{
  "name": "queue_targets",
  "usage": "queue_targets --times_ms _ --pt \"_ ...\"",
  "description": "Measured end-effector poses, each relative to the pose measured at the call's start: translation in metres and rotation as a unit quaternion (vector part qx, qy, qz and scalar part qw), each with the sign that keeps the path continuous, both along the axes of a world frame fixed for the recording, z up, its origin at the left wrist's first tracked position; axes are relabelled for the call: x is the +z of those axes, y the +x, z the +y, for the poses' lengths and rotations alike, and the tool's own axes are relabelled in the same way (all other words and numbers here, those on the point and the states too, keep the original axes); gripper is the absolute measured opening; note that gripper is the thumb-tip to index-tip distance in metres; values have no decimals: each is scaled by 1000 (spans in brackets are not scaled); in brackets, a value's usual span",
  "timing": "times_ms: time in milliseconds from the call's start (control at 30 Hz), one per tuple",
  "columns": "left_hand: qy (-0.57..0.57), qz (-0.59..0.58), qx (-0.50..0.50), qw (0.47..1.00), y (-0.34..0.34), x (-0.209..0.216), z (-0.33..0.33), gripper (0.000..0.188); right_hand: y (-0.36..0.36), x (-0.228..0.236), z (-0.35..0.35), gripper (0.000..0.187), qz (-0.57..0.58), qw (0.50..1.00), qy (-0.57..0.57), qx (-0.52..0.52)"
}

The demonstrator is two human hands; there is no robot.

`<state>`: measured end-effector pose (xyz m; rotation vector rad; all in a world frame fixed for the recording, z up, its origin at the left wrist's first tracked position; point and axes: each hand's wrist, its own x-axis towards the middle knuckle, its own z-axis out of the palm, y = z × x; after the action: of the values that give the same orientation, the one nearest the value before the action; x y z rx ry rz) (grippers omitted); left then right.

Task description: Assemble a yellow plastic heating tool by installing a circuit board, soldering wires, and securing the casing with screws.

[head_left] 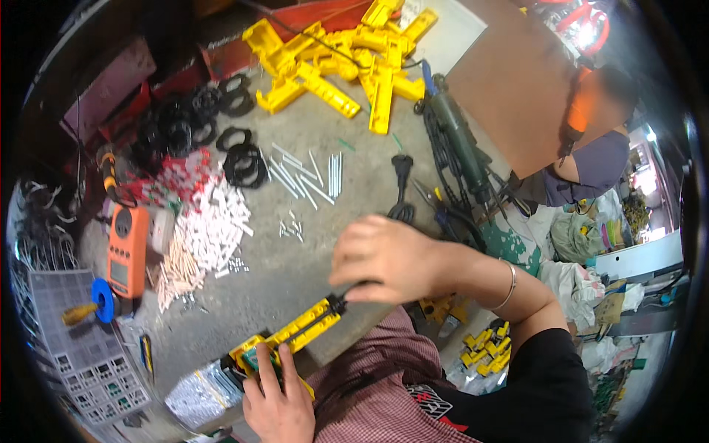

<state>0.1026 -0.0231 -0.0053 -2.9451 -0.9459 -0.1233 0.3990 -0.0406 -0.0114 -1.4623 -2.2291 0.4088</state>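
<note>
A long yellow plastic housing (pixel 314 325) lies open at the front edge of the bench, with a black cord running along its channel. My left hand (pixel 279 402) grips its near left end, two fingers pressing on a small green circuit board (pixel 252 358) there. At the housing's other end, my right hand (pixel 384 258) is closed, thumb and fingers pinching the black cord (pixel 354 289) by a black fitting at the tip. My curled fingers partly hide the pinched piece. Beside my left hand rests a silvery plastic-wrapped pack (pixel 199 395).
Yellow housing shells (pixel 332 63) are heaped at the back. Metal rods (pixel 295 173), white sleeves (pixel 214 221), wooden-coloured pegs (pixel 177 269) and black cable coils (pixel 177 125) lie left of centre. An orange meter (pixel 127 251) stands left; a dark cylindrical tool (pixel 454 129) and an orange-handled driver (pixel 578 107) are right.
</note>
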Motion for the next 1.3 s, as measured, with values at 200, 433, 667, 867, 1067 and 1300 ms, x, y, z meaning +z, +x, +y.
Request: queue_targets --times_ms 200,433,667,867,1067,1300 --pt "-9 -53 11 999 13 6 -2 48 102 8 104 30 -226 897 72 -373" --pt "8 -70 18 997 14 5 -2 45 150 23 106 51 -215 796 -93 -558" --pt "4 -90 12 996 11 12 -1 37 141 50 64 53 -152 746 -37 -648" --pt "-16 -16 4 1000 3 -6 0 58 57 43 -7 33 574 735 -32 -360" --pt "-3 -44 -28 999 2 -10 7 65 -57 33 -16 28 624 724 -78 -283" --pt "8 -46 -1 999 -2 -12 1 53 -110 40 -20 18 409 835 -28 -368"
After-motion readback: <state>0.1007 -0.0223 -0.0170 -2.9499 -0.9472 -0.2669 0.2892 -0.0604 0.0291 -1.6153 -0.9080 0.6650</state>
